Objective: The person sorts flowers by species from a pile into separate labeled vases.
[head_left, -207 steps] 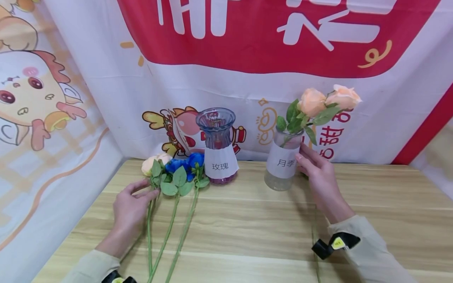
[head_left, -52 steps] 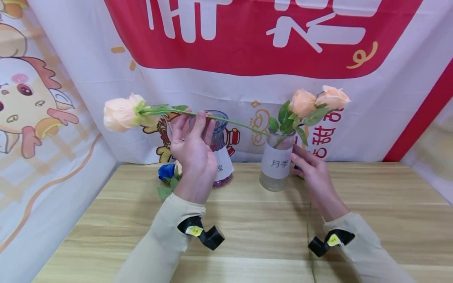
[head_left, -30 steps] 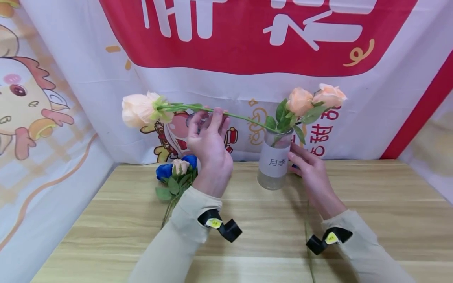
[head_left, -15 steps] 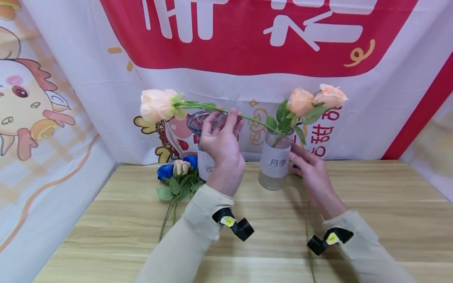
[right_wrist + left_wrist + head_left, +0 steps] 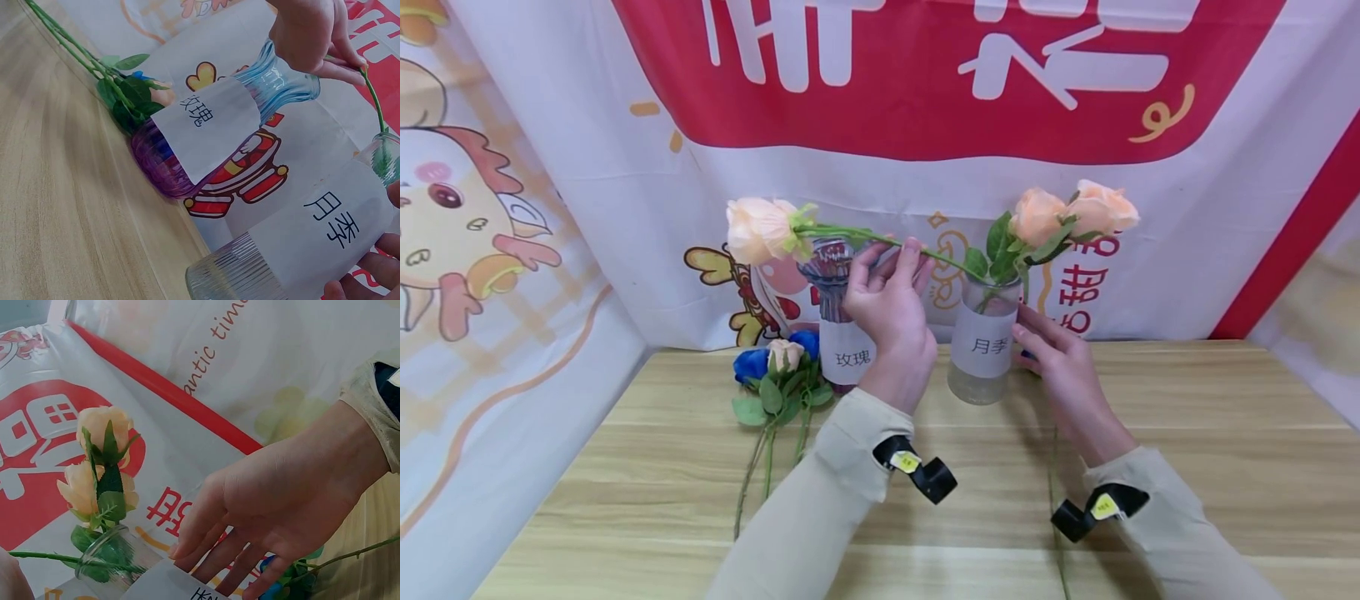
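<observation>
My left hand (image 5: 891, 308) pinches the green stem of a peach rose (image 5: 763, 229), whose bloom points left. The rose lies nearly level, and its stem end passes into the mouth of a clear glass vase (image 5: 977, 385) with a white paper label. Two more peach roses (image 5: 1067, 215) with green leaves stand in that vase. Around the vase's right side, my right hand (image 5: 1060, 375) holds it upright on the table; in the right wrist view its fingers (image 5: 375, 265) curl against the label. Behind my left hand is a blue-purple glass vase (image 5: 842, 346), also labelled.
Left of the blue-purple vase, two blue flowers (image 5: 751, 365) and a small pale flower (image 5: 785, 355) lie on the wooden table (image 5: 625, 467). Another blue flower (image 5: 272, 589) lies beyond the right hand, its stem running toward me. A printed cloth (image 5: 880, 183) hangs behind.
Lifted from the table earlier, the peach rose has moved right with my left hand, its stem sliding further into the clear vase. My right hand stays on that vase.
</observation>
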`<state>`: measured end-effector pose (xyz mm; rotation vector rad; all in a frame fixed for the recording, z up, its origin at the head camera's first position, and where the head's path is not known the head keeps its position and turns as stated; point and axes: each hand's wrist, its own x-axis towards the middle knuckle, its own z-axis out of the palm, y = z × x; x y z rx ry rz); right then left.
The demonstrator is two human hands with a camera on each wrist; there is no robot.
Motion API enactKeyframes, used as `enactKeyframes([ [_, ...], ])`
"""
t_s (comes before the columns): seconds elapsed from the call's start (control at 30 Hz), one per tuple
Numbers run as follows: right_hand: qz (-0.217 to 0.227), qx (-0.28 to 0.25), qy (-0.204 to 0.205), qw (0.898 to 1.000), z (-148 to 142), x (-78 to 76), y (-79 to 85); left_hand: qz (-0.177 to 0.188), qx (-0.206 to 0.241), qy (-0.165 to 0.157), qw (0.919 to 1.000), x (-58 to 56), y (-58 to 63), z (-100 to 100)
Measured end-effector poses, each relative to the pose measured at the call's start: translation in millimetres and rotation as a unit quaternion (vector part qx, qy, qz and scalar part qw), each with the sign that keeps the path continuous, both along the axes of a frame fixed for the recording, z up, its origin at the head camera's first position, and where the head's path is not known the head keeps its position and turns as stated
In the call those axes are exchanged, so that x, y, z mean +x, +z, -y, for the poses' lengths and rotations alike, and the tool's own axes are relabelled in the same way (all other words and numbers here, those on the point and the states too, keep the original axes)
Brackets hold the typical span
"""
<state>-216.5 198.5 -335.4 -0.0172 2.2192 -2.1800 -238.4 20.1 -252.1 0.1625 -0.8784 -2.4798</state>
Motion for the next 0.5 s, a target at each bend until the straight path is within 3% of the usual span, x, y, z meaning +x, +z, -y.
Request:
enactKeyframes([
  [0.5,-0.012,0.002,-0.006,1.0,0,-1.1,-1.6,-0.001,-0.049,0.008,0.9987,-8.4,-5.7,-14],
])
